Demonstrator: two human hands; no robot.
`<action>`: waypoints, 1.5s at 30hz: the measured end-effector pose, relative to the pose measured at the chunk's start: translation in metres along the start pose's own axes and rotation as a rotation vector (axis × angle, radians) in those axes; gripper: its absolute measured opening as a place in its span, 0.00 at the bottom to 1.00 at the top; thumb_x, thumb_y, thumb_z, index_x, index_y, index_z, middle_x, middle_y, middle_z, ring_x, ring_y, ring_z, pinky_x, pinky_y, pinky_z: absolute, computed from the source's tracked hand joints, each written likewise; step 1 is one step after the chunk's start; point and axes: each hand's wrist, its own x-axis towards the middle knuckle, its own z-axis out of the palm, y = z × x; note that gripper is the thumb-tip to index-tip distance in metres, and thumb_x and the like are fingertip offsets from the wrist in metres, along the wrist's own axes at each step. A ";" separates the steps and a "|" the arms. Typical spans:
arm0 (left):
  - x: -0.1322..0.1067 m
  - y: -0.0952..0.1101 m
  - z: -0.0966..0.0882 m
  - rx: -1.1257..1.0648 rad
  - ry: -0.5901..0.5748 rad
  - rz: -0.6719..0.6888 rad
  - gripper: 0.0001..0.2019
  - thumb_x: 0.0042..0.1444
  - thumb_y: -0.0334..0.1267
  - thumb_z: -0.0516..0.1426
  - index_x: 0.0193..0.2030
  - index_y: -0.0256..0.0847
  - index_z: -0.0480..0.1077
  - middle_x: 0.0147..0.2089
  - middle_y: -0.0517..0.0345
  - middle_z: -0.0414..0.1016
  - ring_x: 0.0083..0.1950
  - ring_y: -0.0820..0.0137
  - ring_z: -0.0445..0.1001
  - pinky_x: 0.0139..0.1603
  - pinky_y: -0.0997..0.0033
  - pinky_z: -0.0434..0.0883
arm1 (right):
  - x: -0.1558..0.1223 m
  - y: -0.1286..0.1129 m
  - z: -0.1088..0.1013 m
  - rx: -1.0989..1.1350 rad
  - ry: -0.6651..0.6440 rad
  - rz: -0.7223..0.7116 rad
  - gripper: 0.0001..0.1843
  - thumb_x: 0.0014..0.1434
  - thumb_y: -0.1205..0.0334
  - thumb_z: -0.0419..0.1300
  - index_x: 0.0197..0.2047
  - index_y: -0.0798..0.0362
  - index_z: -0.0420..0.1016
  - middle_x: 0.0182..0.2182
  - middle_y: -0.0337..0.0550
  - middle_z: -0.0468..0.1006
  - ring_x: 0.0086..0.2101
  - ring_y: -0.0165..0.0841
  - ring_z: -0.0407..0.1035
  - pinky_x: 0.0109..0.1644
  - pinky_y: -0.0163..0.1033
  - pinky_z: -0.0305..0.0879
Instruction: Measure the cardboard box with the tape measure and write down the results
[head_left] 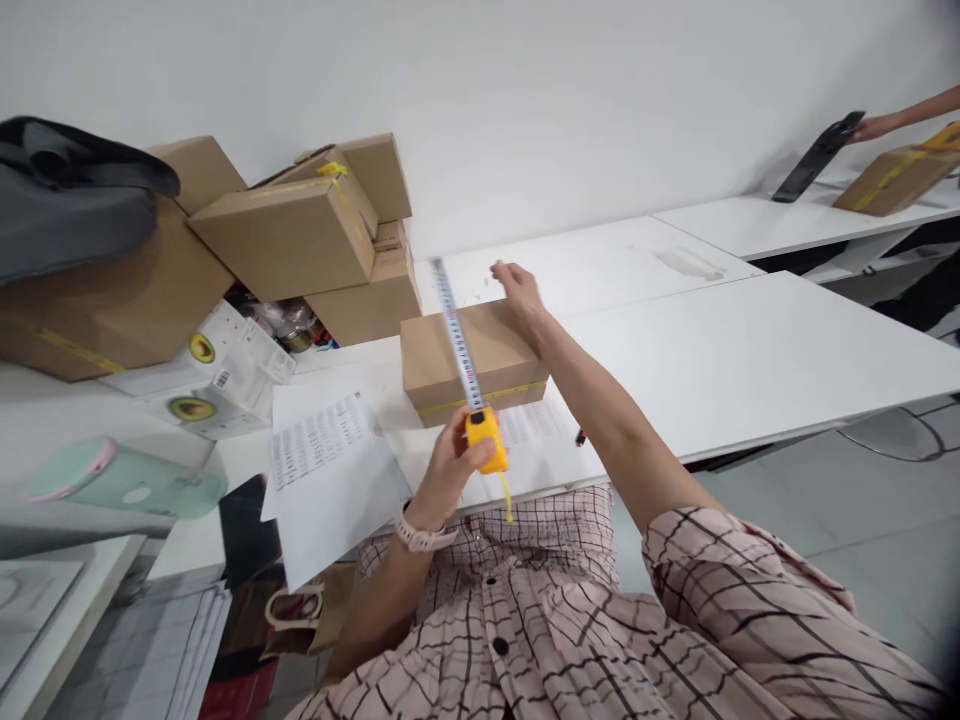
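My left hand (450,462) is closed round a yellow tape measure case (486,437) at the near edge of the white table (750,360). Its blade (454,335) runs out across the top of a small cardboard box (472,362) bound with yellow tape. My right hand (516,288) reaches over the box's far edge, fingers curled, close to the blade's far end; whether it touches the blade I cannot tell.
Printed sheets (322,470) lie left of the box. A pile of cardboard boxes (300,235) and white cartons (217,375) stands at the left. A dark bag (67,190) tops one box. Another person's hand (874,127) holds a black device over a box (896,178) at far right.
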 end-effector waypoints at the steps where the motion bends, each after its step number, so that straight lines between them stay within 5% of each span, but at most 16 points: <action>1: -0.006 -0.001 -0.011 0.053 0.071 0.063 0.30 0.48 0.50 0.71 0.55 0.48 0.68 0.51 0.53 0.75 0.42 0.64 0.79 0.40 0.65 0.80 | -0.009 0.007 -0.015 0.040 0.082 -0.008 0.33 0.67 0.31 0.44 0.45 0.50 0.75 0.43 0.48 0.80 0.47 0.39 0.72 0.52 0.42 0.65; 4: -0.014 -0.010 -0.048 0.172 0.299 0.181 0.32 0.48 0.46 0.72 0.57 0.50 0.65 0.47 0.57 0.75 0.43 0.66 0.78 0.42 0.67 0.79 | -0.054 0.033 -0.055 -0.055 0.242 0.108 0.34 0.67 0.30 0.43 0.46 0.50 0.76 0.38 0.47 0.80 0.42 0.39 0.74 0.51 0.43 0.66; 7: -0.002 -0.018 -0.076 0.175 0.377 0.187 0.29 0.48 0.49 0.70 0.53 0.45 0.66 0.44 0.59 0.73 0.42 0.67 0.78 0.41 0.68 0.79 | -0.106 0.051 -0.071 -0.179 0.106 0.197 0.36 0.67 0.31 0.42 0.56 0.48 0.75 0.32 0.43 0.79 0.37 0.40 0.73 0.50 0.47 0.66; 10: 0.018 -0.011 -0.088 0.143 0.328 0.177 0.27 0.46 0.49 0.70 0.49 0.43 0.67 0.43 0.59 0.72 0.39 0.69 0.77 0.39 0.68 0.79 | -0.131 0.046 -0.064 -0.183 -0.036 0.108 0.36 0.66 0.32 0.46 0.65 0.45 0.70 0.37 0.42 0.80 0.38 0.39 0.73 0.48 0.46 0.67; 13: 0.036 0.013 -0.095 0.122 0.289 0.212 0.28 0.44 0.49 0.70 0.50 0.43 0.68 0.46 0.58 0.73 0.36 0.70 0.78 0.37 0.67 0.80 | -0.119 0.024 -0.056 -0.224 -0.035 -0.004 0.34 0.66 0.34 0.50 0.63 0.46 0.73 0.40 0.44 0.80 0.38 0.39 0.72 0.47 0.45 0.67; 19: 0.074 0.066 -0.109 0.114 0.250 0.230 0.30 0.40 0.51 0.71 0.48 0.41 0.70 0.44 0.58 0.74 0.31 0.72 0.77 0.32 0.67 0.80 | -0.052 -0.012 -0.046 -0.612 0.105 -0.050 0.30 0.71 0.38 0.46 0.42 0.52 0.80 0.47 0.55 0.76 0.50 0.47 0.69 0.52 0.51 0.66; 24: 0.078 0.068 -0.084 0.185 0.243 0.330 0.29 0.40 0.49 0.73 0.47 0.42 0.69 0.42 0.59 0.73 0.33 0.72 0.77 0.33 0.69 0.79 | -0.010 -0.021 -0.019 -0.791 0.010 -0.159 0.29 0.75 0.53 0.38 0.44 0.57 0.77 0.53 0.61 0.75 0.53 0.50 0.66 0.56 0.53 0.60; 26: 0.066 0.054 -0.064 0.217 0.170 0.336 0.29 0.42 0.47 0.73 0.49 0.43 0.69 0.43 0.59 0.74 0.35 0.71 0.77 0.36 0.71 0.78 | -0.002 -0.025 -0.007 -0.811 -0.059 -0.156 0.26 0.75 0.58 0.37 0.46 0.57 0.76 0.51 0.60 0.78 0.51 0.49 0.68 0.56 0.52 0.60; 32: 0.037 -0.013 -0.019 0.143 -0.134 0.062 0.27 0.50 0.48 0.71 0.52 0.43 0.68 0.43 0.59 0.73 0.40 0.71 0.76 0.41 0.71 0.77 | 0.001 -0.039 0.007 -0.821 -0.104 -0.128 0.29 0.74 0.59 0.32 0.54 0.53 0.73 0.50 0.57 0.81 0.51 0.51 0.68 0.56 0.56 0.58; 37: 0.040 -0.043 -0.018 0.039 -0.124 -0.013 0.28 0.48 0.50 0.71 0.52 0.43 0.69 0.47 0.57 0.71 0.42 0.69 0.76 0.40 0.68 0.78 | 0.003 -0.044 0.007 -0.775 -0.116 -0.073 0.37 0.74 0.48 0.29 0.55 0.54 0.75 0.52 0.59 0.80 0.54 0.53 0.68 0.59 0.58 0.56; 45: 0.038 -0.050 -0.021 0.014 -0.157 -0.054 0.27 0.48 0.50 0.71 0.51 0.43 0.68 0.54 0.53 0.71 0.41 0.70 0.75 0.38 0.68 0.77 | 0.008 -0.044 0.021 -0.771 -0.049 0.011 0.47 0.67 0.29 0.34 0.51 0.61 0.77 0.50 0.66 0.79 0.54 0.57 0.66 0.60 0.63 0.55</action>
